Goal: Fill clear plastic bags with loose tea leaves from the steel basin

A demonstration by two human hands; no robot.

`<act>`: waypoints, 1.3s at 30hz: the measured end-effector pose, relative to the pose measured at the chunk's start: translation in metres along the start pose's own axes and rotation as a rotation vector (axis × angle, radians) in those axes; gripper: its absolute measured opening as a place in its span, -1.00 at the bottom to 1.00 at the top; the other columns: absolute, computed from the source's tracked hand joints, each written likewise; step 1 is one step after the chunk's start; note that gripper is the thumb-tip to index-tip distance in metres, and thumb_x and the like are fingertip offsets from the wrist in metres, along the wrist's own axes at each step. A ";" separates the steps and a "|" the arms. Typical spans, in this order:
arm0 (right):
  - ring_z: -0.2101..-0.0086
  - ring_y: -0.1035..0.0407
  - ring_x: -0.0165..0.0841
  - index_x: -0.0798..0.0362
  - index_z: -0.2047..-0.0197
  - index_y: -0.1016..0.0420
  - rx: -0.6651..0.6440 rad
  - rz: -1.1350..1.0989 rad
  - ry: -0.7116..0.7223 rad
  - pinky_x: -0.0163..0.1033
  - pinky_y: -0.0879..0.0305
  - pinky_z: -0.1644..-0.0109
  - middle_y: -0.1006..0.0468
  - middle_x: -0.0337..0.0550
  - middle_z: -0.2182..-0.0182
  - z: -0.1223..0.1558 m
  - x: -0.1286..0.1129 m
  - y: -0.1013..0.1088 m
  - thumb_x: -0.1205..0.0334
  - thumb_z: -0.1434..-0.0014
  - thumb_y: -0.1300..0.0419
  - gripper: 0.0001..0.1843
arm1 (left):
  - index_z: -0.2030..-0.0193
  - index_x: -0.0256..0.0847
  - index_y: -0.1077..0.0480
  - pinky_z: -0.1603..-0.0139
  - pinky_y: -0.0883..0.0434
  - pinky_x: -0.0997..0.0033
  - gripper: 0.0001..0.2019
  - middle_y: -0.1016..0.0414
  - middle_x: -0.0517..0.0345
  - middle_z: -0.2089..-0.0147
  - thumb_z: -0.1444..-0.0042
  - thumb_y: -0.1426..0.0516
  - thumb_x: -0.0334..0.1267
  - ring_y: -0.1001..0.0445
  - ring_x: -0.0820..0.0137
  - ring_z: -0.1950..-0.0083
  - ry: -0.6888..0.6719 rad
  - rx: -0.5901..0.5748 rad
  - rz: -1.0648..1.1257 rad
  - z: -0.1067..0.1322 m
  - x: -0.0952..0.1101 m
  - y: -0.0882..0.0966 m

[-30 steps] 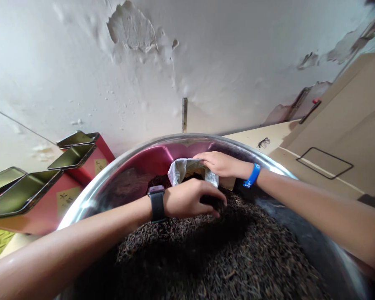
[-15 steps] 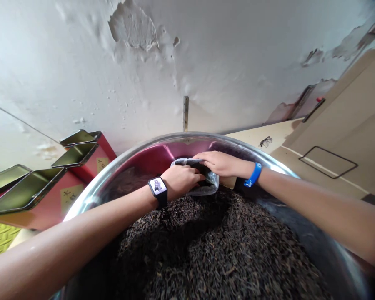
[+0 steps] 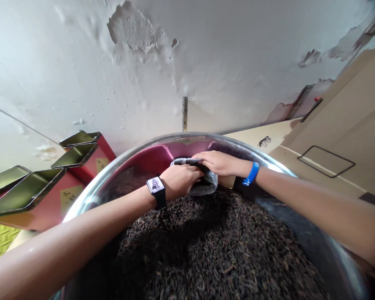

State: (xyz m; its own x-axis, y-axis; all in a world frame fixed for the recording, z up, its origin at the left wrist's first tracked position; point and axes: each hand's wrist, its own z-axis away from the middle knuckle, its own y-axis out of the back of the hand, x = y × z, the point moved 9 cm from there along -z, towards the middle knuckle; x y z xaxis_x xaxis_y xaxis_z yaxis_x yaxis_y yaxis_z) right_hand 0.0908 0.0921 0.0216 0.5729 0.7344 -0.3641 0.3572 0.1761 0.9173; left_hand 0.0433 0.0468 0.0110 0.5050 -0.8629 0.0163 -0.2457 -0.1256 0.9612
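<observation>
We seem mid-filling — left hand (image 3: 178, 179) in bag (image 3: 203, 191) mouth, grip hidden, can't tell; right hand (image 3: 217, 163) holds bag's edge. Next likely calls for releasing dark leaves (image 3: 246, 246) inside.

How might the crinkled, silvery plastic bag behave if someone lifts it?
The bag is probably floppy, as its thin walls look creased. Its shiny surface may feel slippery. Any contents might spill if it tips, because its mouth gapes around the left hand.
</observation>
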 end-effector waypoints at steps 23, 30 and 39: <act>0.04 -0.30 -0.31 0.03 0.02 -0.39 0.010 0.018 0.012 -0.19 -0.18 -0.06 -0.47 -0.13 0.05 -0.001 0.004 -0.002 0.28 -0.23 0.11 -0.66 | 0.14 -0.23 -0.41 -0.05 -0.28 0.30 -0.81 -0.41 0.07 0.09 -0.20 -0.01 -0.29 -0.30 0.33 -0.01 -0.022 0.053 0.108 0.001 0.025 0.009; 0.04 -0.30 -0.31 0.01 -0.02 -0.36 0.005 0.045 0.027 -0.16 -0.18 -0.06 -0.47 -0.14 0.06 0.000 0.006 -0.003 0.38 -0.17 0.11 -0.60 | 0.09 -0.20 -0.39 0.08 -0.33 0.44 -0.78 -0.46 0.10 0.13 -0.22 0.03 -0.32 -0.41 0.40 0.14 -0.316 -0.214 0.338 0.016 0.091 -0.036; 0.05 -0.30 -0.31 0.00 -0.02 -0.37 -0.010 0.024 0.024 -0.19 -0.18 -0.06 -0.46 -0.16 0.06 0.001 0.004 -0.003 0.39 -0.15 0.12 -0.58 | 0.28 -0.22 -0.41 0.19 -0.35 0.45 -0.86 -0.47 0.12 0.29 -0.17 -0.02 -0.33 -0.44 0.38 0.25 -0.251 -0.269 0.301 0.016 0.083 -0.059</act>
State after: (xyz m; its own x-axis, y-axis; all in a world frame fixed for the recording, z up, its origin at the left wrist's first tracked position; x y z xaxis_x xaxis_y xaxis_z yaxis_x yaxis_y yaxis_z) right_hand 0.0928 0.0938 0.0170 0.5636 0.7538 -0.3379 0.3361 0.1645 0.9274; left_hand 0.0867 -0.0252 -0.0488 0.2206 -0.9374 0.2694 -0.1107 0.2504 0.9618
